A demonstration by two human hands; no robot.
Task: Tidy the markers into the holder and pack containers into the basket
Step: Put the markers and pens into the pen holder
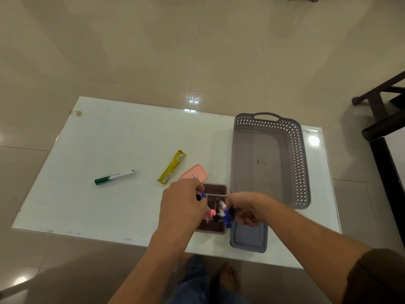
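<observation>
A mauve divided holder (pixel 219 190) stands near the table's front edge with several markers (pixel 221 210) in it. My left hand (pixel 182 202) is over its left side, fingers closed on a blue-capped marker (pixel 202 195). My right hand (pixel 246 208) is at its right side, closed on a blue marker (pixel 228 217). A green marker (pixel 114 177) lies loose at the left. A pink lidded container (pixel 194 172) sits just behind the holder. A grey-blue container (pixel 248 239) sits at the front, partly under my right hand. The grey lattice basket (pixel 303 163) stands at the right with nothing in it.
A yellow packet (pixel 172 167) lies beside the pink container. The white glass table (pixel 98 139) ends close to my legs. Dark furniture (pixel 383 128) stands at the right, beyond the table's edge. Tiled floor surrounds the table.
</observation>
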